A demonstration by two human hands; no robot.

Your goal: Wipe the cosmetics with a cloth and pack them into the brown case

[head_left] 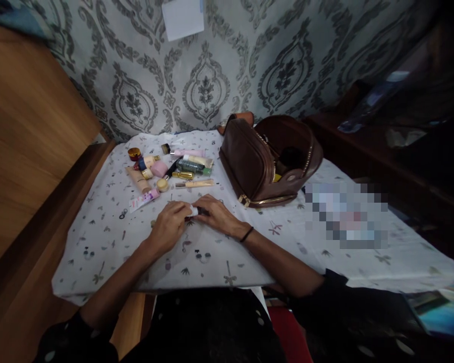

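Both hands, left and right, close fingers round a small item; steady one end, ease the other gently.

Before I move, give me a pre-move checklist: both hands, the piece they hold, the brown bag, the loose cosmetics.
1. Left hand on the small item: ok, fingers around one end.
2. Right hand on the same item: ok, at the other end.
3. Item's closure shut: cannot tell, fingers cover much of it.
4. Brown bag open: ok, zipper parted and mouth wide.
5. Bag contents known: cannot tell, dark inside, only a bit of yellow shows clearly.
6. Loose cosmetics spaced apart: not ok, several crowd together left of the bag.
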